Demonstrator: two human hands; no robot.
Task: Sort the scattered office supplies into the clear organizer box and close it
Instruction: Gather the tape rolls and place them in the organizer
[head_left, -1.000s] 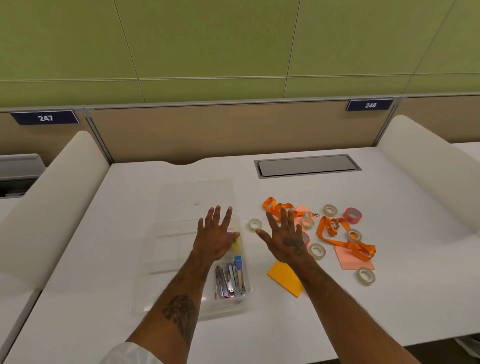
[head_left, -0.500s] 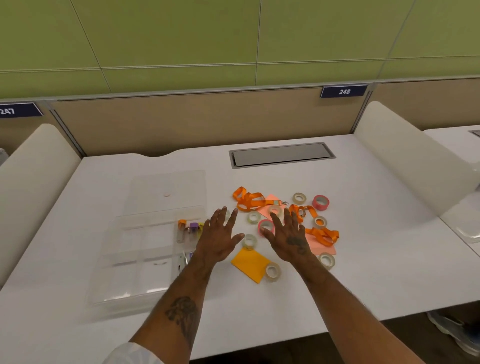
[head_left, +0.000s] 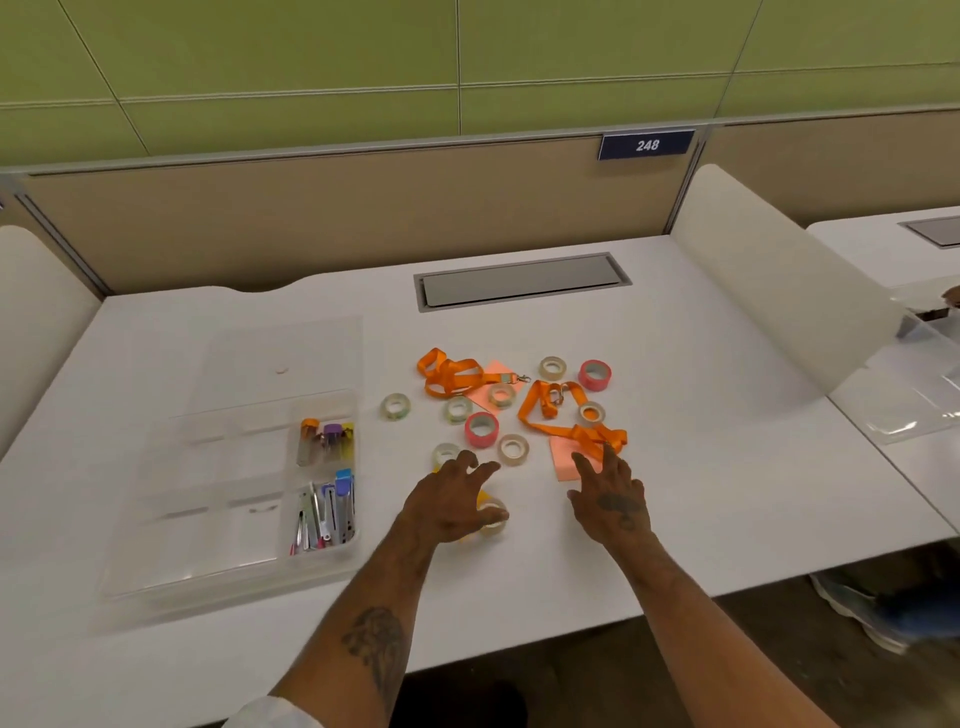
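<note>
The clear organizer box (head_left: 223, 499) lies open at the left of the white desk, its lid (head_left: 280, 358) flat behind it. Its right-hand compartments hold small bottles (head_left: 326, 439) and clips (head_left: 324, 512). Several tape rolls lie scattered in the middle, among them a pink roll (head_left: 481, 429) and a clear roll (head_left: 513, 449). Two orange lanyards (head_left: 448, 373) (head_left: 571, 421) and pink sticky notes (head_left: 569, 460) lie there too. My left hand (head_left: 452, 501) hovers with fingers spread over a clear tape roll (head_left: 493, 519) on an orange sticky note. My right hand (head_left: 610, 496) is open at the pink note.
A grey cable hatch (head_left: 522, 280) is set in the desk's far side. White curved dividers stand at the left (head_left: 31, 312) and right (head_left: 769, 280). Beyond the right divider lies another clear box (head_left: 919, 379). A shoe (head_left: 857, 603) shows below the desk's right edge.
The view has swung right, so the box sits further left in frame. Both hands have drawn back toward me; my left hand moved from the box to the tape roll on the orange note.
</note>
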